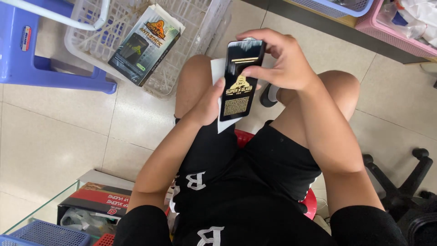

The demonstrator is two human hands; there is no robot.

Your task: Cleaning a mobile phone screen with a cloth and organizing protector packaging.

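Note:
Both hands hold a flat black screen-protector sheet [240, 79] with gold print, upright over my knees. My left hand [207, 105] grips its lower left edge, the thumb lying along the side. My right hand [277, 59] pinches the top and right edge with curled fingers. A white sleeve or backing card [217, 68] shows behind the black sheet, with a corner sticking out below it. I sit on a red stool [310, 204] in black shorts.
A white plastic basket [195, 27] on the tiled floor ahead holds dark flat product packs [144, 45]. A blue plastic stool [27, 54] stands at left. Pink and blue baskets sit at the top right. An office chair base [400, 182] is at right, a glass shelf with boxes at lower left.

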